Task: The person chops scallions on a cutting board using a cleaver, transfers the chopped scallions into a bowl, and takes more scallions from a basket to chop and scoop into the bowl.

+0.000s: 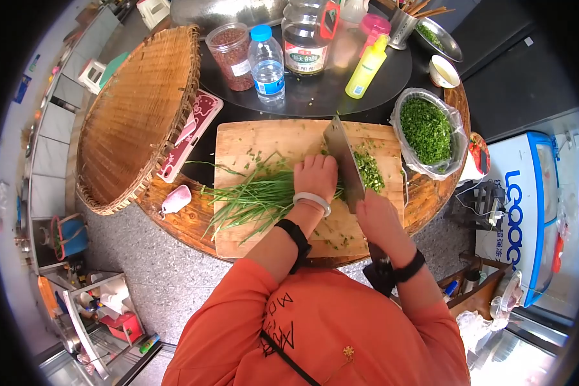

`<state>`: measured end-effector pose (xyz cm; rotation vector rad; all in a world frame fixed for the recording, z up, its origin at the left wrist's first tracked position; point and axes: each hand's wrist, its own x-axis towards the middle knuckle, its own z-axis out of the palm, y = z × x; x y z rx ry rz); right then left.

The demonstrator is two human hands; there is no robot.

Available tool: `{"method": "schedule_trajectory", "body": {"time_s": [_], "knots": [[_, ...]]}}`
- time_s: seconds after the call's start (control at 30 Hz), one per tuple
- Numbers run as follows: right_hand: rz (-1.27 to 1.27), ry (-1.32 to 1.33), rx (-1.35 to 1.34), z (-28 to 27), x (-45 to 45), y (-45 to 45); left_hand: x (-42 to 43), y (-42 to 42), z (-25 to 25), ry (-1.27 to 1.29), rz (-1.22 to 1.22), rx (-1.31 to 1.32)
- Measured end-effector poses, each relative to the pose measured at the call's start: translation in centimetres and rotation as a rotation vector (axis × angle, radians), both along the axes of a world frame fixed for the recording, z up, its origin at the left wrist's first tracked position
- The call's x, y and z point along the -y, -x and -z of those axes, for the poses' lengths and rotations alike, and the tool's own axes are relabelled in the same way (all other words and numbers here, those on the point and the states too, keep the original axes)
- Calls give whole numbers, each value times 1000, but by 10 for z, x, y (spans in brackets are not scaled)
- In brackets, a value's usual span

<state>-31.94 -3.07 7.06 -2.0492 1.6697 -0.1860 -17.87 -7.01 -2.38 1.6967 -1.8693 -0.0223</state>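
Observation:
My left hand (316,178) is closed over a bunch of long green chives (254,202), pressing it onto the wooden cutting board (238,138). The chive stalks fan out to the left, some past the board's edge. In my right hand (381,219) is a cleaver (345,157), gripped near the base of its broad blade, which stands close beside my left fingers. Chopped chives (369,172) lie just right of the blade, with loose bits scattered over the board. The cleaver's handle is mostly hidden by my hand.
Right of the board sits a plastic-lined bowl (453,154) of chopped greens. A large woven basket (135,122) leans at the left. Behind the board stand a water bottle (267,69), a jar (230,59), a dark sauce bottle (304,42) and a yellow bottle (367,69).

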Motion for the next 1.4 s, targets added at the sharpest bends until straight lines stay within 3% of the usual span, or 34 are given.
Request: {"method": "schedule_trajectory", "body": {"time_s": [0.23,0.33,0.43,0.57,0.63,0.83,0.97,1.03,1.17,1.4], "knots": [[27,-57,-39,-40,-10,9,0,-2,2,36,10,-12],[-53,-96,-131,-27,-11,4,2,-1,2,18,18,-7],[-65,21,-23,-2,8,-5,0,-2,-1,9,23,6],[-81,70,-14,-18,7,6,3,-2,2,51,8,-28],[-19,-42,8,-35,-10,10,0,-1,7,16,7,-33],[-32,9,27,0,9,-5,3,-2,5,34,42,-65],[-88,87,32,-24,0,8,3,-2,8,115,30,-122],[-19,-48,53,-37,-12,12,0,-1,12,59,20,-96],[-84,6,-48,-4,-2,-3,2,-1,5,13,16,-59],[-8,-66,32,-24,-9,8,0,-1,14,72,28,-119]]}}
